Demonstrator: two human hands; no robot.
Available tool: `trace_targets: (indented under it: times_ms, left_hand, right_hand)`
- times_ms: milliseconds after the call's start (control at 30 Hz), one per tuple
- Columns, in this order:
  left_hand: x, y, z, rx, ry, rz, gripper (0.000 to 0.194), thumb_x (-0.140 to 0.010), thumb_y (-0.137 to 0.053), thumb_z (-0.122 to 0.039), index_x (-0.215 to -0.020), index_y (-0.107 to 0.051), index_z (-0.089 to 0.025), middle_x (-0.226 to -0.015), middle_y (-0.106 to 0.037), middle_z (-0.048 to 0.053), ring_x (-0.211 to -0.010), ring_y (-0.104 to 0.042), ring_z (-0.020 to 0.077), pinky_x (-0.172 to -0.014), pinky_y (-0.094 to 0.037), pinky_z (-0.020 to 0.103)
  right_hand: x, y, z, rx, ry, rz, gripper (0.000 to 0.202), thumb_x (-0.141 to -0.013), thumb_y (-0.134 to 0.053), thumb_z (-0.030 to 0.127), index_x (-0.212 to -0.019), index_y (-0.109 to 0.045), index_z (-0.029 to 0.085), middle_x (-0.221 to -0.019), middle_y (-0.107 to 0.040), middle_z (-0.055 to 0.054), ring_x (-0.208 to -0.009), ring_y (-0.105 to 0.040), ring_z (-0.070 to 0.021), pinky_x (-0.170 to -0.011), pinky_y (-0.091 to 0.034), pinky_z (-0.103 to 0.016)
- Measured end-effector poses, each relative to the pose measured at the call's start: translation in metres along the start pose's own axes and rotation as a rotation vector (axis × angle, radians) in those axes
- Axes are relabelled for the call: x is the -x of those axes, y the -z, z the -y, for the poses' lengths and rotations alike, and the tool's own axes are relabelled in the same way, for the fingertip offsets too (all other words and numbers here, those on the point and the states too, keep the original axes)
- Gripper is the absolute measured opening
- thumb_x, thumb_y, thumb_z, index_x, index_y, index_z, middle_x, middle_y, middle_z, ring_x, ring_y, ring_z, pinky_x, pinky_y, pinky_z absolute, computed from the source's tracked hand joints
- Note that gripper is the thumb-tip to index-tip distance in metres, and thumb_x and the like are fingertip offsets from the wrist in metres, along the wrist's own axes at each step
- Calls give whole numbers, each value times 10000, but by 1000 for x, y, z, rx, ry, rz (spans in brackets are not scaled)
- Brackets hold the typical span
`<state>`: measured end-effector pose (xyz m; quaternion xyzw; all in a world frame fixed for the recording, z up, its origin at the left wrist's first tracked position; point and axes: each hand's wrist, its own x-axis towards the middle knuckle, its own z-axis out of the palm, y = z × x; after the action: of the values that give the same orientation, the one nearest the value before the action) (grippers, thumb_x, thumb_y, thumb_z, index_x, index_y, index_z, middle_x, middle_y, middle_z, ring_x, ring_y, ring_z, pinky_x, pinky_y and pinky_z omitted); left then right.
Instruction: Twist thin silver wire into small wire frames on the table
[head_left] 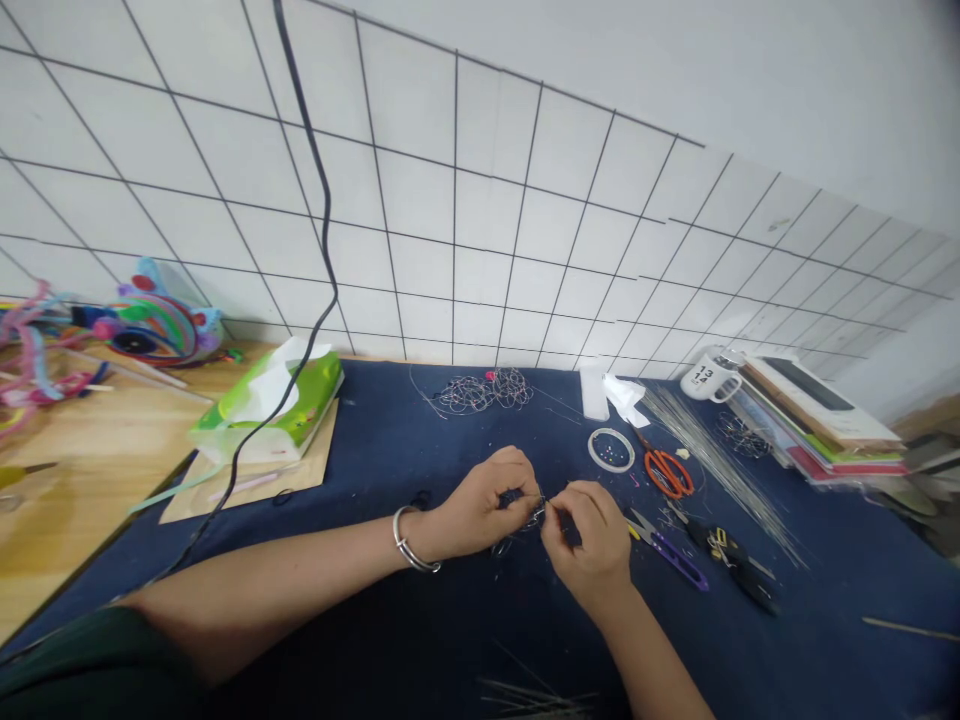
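My left hand (487, 503), with a silver bangle (409, 540) at the wrist, is closed in a pinch on a small piece of thin wirework (535, 514). Close on its right, my right hand (591, 540) pinches the same wirework with thumb and forefinger. Both sets of fingertips almost meet over the dark blue cloth (420, 630). The fingers cover most of the piece, so its shape cannot be made out. Part of it hangs below my left fingers.
Tangled wire (487, 391) lies behind my hands. To the right are a ring dish (611, 451), orange scissors (667, 474), purple snips (679, 560), black pliers (739, 570), long wires (720, 470) and a mug (710, 377). A tissue pack (274, 405) sits left, crossed by a black cable (327, 220).
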<state>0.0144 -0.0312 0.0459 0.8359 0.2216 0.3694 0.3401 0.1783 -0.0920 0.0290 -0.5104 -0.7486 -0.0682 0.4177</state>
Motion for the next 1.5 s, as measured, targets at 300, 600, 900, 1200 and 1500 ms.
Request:
trace_targets:
  times_ms: [300, 600, 900, 1200, 1500]
  left_hand:
    - [0, -3, 2, -46, 37, -25, 139, -769, -469, -92, -646, -500, -150, -686, -509, 16, -732, -447, 130, -720, -376, 266]
    - [-6, 3, 14, 32, 109, -117, 125, -783, -478, -119, -664, -511, -141, -723, -507, 15, -710, -456, 112, -679, -386, 244]
    - [-1, 3, 10, 68, 66, -65, 127, -792, -479, -135, -678, -533, -144, -724, -520, 23, -723, -468, 118, -697, -393, 253]
    - [2, 1, 6, -27, -58, -51, 95, -798, -481, -154, -737, -554, -156, -746, -529, 43, -777, -467, 144, -744, -401, 284]
    - [2, 0, 11, -102, -61, -155, 80, -787, -481, -134, -725, -525, -159, -751, -508, 42, -770, -457, 147, -717, -403, 283]
  right_hand:
    - [6, -4, 9, 54, 62, 33, 96, -730, -509, 80, -704, -506, 172, -705, -533, -43, -679, -493, -155, -644, -421, -317]
    - [8, -1, 19, -20, 163, 19, 87, -740, -515, 96, -728, -522, 181, -699, -552, -33, -665, -520, -145, -638, -439, -301]
    - [-2, 5, 1, -135, -130, -83, 210, -773, -530, 141, -973, -571, 191, -868, -581, -60, -760, -558, -157, -662, -489, -295]
    - [-3, 3, 0, -115, -175, -10, 147, -773, -555, 181, -907, -615, 195, -880, -558, -66, -803, -546, -171, -730, -479, -327]
    - [1, 3, 3, -29, 51, -51, 155, -769, -576, 122, -900, -623, 191, -780, -584, -51, -709, -539, -153, -675, -444, -323]
